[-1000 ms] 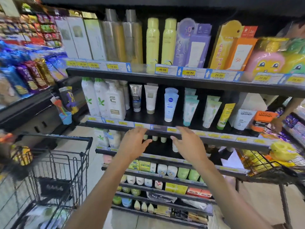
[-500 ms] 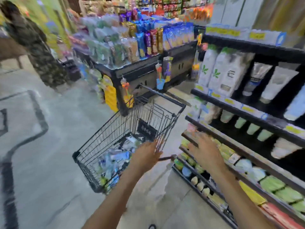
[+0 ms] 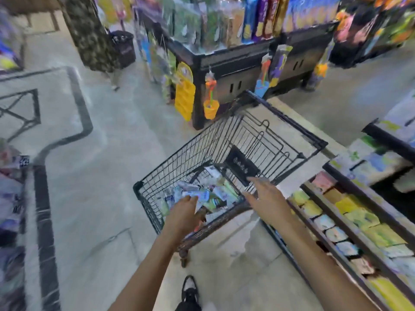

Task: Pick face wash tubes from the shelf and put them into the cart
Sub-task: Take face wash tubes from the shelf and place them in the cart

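**Currently: both hands over cart, tubes lying in basket**

Item 1 – cart (image 3: 157, 173): black wire shopping cart, standing on grey floor (image 3: 94, 198) betw. shelf and a snack display. Dark plate w/ pale lettering (image 3: 242, 169) sitting on the inside of its far wall. Near rim running under both wrists.

Item 2 – face wash tubes (image 3: 197, 194): lying loose in a heap at basket bottom, mixed w/ other packets; blue, white and green pkgs showing, labels too blurred to read. Exact count: cannot tell.

Item 3 – left hand (image 3: 184, 212): reaching over near rim, palm down, fingers straight and close together, tips hanging just above the heap. Whether tips are touching a tube: cannot tell. Not gripping anything visible.

Item 4 – right hand (image 3: 266, 196): stretching over the rim's right end, palm down, fingers straight and slightly spread, pointing toward the lettered plate. Carrying nothing.

Item 5 – shelf (image 3: 359, 230): running along right edge, tiers of small boxes and tubs, yellow, green, pale blue; heavily blurred.

Item 6 – snack display (image 3: 235, 61): dark stand beyond cart, bagged goods on top, yellow and orange toys hanging on its side.

Item 7 – shoe (image 3: 189, 290): black-and-white, showing at bottom centre, on floor behind cart.
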`<state>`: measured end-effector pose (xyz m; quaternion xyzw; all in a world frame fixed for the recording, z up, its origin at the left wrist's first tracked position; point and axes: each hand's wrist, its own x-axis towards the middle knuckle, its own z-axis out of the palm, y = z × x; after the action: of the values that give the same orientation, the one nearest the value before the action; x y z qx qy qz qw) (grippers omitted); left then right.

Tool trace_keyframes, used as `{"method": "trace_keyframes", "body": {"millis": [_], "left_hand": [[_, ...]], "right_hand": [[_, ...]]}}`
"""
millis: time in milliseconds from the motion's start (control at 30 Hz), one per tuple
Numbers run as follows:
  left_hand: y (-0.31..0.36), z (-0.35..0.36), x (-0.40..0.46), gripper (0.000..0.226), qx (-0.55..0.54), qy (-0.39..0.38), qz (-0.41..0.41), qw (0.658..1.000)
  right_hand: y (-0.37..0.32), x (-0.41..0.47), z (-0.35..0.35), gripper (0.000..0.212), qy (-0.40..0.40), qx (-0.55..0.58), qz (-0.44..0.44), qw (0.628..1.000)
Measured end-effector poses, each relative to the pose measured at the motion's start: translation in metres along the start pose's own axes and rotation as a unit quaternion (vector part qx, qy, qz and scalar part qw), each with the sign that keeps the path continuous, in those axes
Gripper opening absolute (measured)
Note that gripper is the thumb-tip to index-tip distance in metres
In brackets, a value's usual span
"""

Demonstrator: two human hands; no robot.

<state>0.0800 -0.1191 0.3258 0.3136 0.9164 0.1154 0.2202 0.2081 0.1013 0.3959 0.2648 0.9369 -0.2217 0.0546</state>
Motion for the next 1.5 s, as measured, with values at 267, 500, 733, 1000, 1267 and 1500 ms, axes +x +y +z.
{"method": "trace_keyframes", "body": {"millis": [267, 500, 733, 1000, 1267, 1500], "left_hand": [[-0.054, 0.021, 0.088, 0.052, 0.012, -0.049, -0.015, 0.999], [-0.069, 0.069, 0.182, 0.059, 0.024, -0.094, -0.054, 0.994], [-0.096, 0.139, 0.267, 0.059, 0.047, -0.129, -0.063, 0.988], [-0.147, 0.239, 0.339, 0.07, 0.095, -0.145, -0.06, 0.983], [-0.185, 0.292, 0.357, 0.084, 0.138, -0.109, -0.047, 0.983], [-0.18, 0.284, 0.37, 0.048, 0.065, -0.109, -0.025, 0.992]], "right_hand": [[-0.017, 0.105, 0.065, 0.054, -0.087, -0.004, 0.029, 0.996], [0.018, 0.216, 0.147, 0.057, -0.18, -0.013, 0.054, 0.982], [0.061, 0.301, 0.237, 0.051, -0.227, -0.021, 0.085, 0.97], [0.113, 0.365, 0.337, 0.047, -0.252, -0.052, 0.103, 0.961], [0.134, 0.391, 0.41, 0.069, -0.235, -0.137, 0.078, 0.959], [0.135, 0.395, 0.398, 0.078, -0.246, -0.068, 0.112, 0.96]]}}
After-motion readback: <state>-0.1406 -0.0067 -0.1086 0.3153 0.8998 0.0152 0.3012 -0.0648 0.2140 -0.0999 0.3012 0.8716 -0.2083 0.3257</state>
